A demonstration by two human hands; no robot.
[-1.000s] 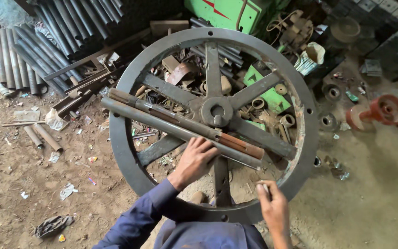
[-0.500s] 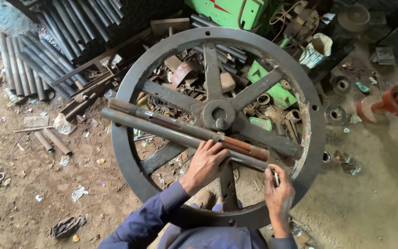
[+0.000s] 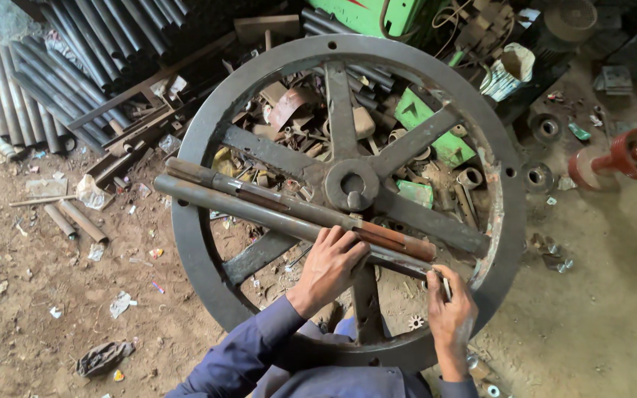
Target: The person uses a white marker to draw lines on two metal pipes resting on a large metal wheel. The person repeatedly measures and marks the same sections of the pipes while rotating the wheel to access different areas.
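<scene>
A large dark iron spoked wheel lies flat on the dirt floor in front of me. Two long steel shafts rest side by side across it, from the left rim toward the lower right. My left hand lies palm down on the shafts near their rusty right part. My right hand is at the shafts' right end, by the rim, pinching a small pale stick-like object that touches the metal there. Both arms wear blue sleeves.
Steel pipes are stacked at the upper left, with loose short bars beside them. Scrap parts fill the space under and behind the wheel, along with green machine pieces. A red flanged part lies at the right.
My view has shifted closer over the wheel. My right hand has moved up from beyond the rim to the shafts' right end. My left hand stays on the shafts.
</scene>
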